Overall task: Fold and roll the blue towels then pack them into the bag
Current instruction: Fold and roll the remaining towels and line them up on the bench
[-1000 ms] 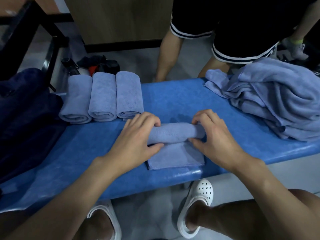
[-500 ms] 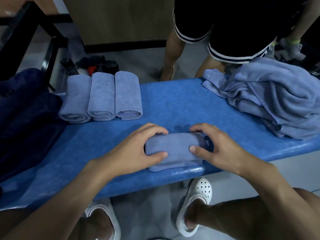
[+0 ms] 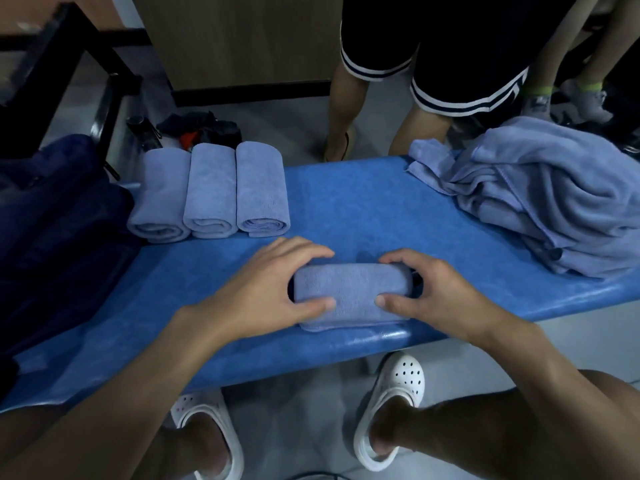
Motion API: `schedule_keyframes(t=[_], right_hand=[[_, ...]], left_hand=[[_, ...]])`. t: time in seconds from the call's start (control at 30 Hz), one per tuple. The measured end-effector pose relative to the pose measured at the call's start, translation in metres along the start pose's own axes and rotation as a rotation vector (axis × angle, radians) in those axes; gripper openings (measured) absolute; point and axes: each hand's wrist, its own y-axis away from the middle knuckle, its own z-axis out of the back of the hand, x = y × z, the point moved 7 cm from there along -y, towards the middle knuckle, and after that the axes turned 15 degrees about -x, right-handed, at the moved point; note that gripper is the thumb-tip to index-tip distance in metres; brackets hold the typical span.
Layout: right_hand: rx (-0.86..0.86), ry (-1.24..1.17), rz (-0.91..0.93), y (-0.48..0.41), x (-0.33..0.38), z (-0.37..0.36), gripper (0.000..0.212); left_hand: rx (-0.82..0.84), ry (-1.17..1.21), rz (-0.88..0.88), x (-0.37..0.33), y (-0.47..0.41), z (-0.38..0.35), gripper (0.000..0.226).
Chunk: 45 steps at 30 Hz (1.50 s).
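A rolled light-blue microfibre towel (image 3: 351, 294) lies crosswise near the front edge of the blue padded table (image 3: 346, 202); the left hand (image 3: 273, 289) and right hand (image 3: 440, 299) each clamp one end, thumb on the near face, fingers curled over the far side; a loose tail of cloth shows under the roll at the table's lip. Likely hazards: the roll unwinds if either grip slackens before the tail sits beneath; the roll slips off the near edge; an uneven squeeze telescopes the ends. Further out, three finished light-blue towel rolls (image 3: 207, 192) lie side by side, beside the dark navy fabric bag (image 3: 52, 237); a heap of unfolded light-blue towels (image 3: 554, 195) lies well apart.
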Motion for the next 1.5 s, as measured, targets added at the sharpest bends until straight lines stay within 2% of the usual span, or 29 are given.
schedule_keyframes(t=[0.13,0.2,0.3,0.37,0.47,0.6,0.7,0.83,0.97,1.07,1.5], right_hand=[[-0.117,-0.018,-0.063,-0.012,-0.005,0.002,0.041],[-0.202,-0.007,-0.114,-0.019,-0.008,0.004,0.039],[-0.331,0.053,-0.19,-0.029,-0.012,0.006,0.039],[-0.399,0.109,-0.244,-0.036,-0.012,0.005,0.039],[-0.455,0.179,-0.34,-0.048,-0.008,-0.003,0.042],[-0.521,0.255,-0.388,-0.067,0.01,-0.019,0.043],[-0.499,0.288,-0.359,-0.084,0.026,-0.035,0.044],[-0.367,0.317,-0.303,-0.104,0.041,-0.051,0.048],[-0.315,0.031,-0.244,-0.106,0.04,-0.045,0.062],[-0.237,0.044,-0.136,-0.106,0.04,-0.049,0.063],[-0.194,0.045,-0.065,-0.13,0.067,-0.07,0.071]], left_hand=[[-0.309,-0.167,-0.088,0.001,-0.018,0.045,0.04],[-0.368,-0.321,-0.113,0.006,-0.029,0.057,0.041],[-0.272,-0.549,-0.053,0.023,-0.045,0.057,0.052],[-0.181,-0.637,0.028,0.039,-0.053,0.053,0.052],[-0.102,-0.657,0.135,0.059,-0.057,0.052,0.049],[-0.078,-0.659,0.142,0.065,-0.054,0.053,0.048],[-0.081,-0.658,0.154,0.067,-0.056,0.055,0.049],[-0.075,-0.661,0.145,0.068,-0.057,0.057,0.05],[-0.073,-0.681,0.129,0.07,-0.057,0.058,0.051],[-0.041,-0.671,0.167,0.075,-0.056,0.056,0.054],[-0.049,-0.661,0.17,0.076,-0.059,0.06,0.055]])
